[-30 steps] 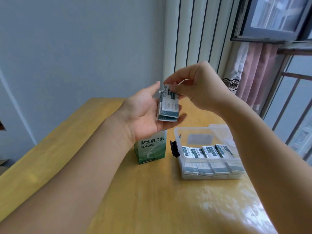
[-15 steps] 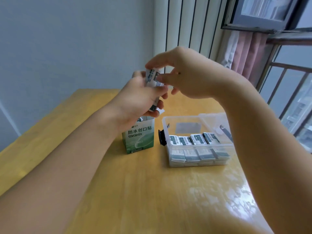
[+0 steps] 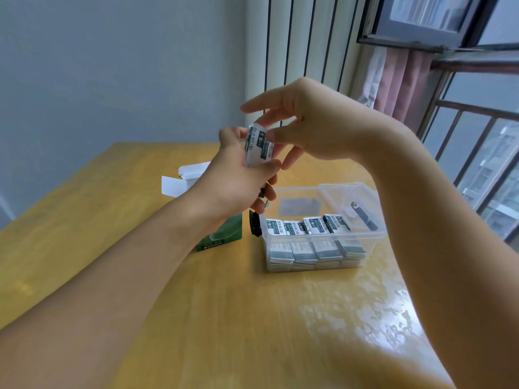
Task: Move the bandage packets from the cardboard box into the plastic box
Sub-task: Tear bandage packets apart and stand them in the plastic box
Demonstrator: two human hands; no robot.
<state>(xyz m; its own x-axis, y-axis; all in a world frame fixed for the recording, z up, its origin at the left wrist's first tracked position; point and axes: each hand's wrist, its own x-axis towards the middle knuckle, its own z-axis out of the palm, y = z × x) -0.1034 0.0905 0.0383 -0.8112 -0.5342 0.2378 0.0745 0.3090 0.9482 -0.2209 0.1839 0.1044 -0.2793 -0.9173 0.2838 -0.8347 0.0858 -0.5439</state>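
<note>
1. The wooden table (image 3: 196, 318) carries everything; the other things are placed here by the plastic box, which sits toward the table's far right side.
2. The plastic box (image 3: 376, 237) is clear and open-topped, so its contents show through the walls. Rows of packets (image 3: 309, 228) already stand on edge along its near side, packed tight, probably to save room; the far half looks free for more. A black clip (image 3: 255, 224) sits on its left end.
3. The cardboard box (image 3: 222, 237), green, stands just left of the plastic box with its white flaps (image 3: 179, 181) open, mostly hidden behind the left forearm. Whether any packets remain inside cannot be seen.
4. The left hand (image 3: 233, 186) is raised above the plastic box's left end, fingers curled round a small stack of bandage packets (image 3: 259, 146), holding it upright so the other hand can reach the top.
5. The right hand (image 3: 314, 127), above the plastic box, has thumb and a bent finger closed on the stack's upper edge while the forefinger stretches loose; it seems to be squaring the stack or picking some off.
6. The held packets are white with a dark green band and printed characters, thin and slightly bowed, matching those already stored.
</note>
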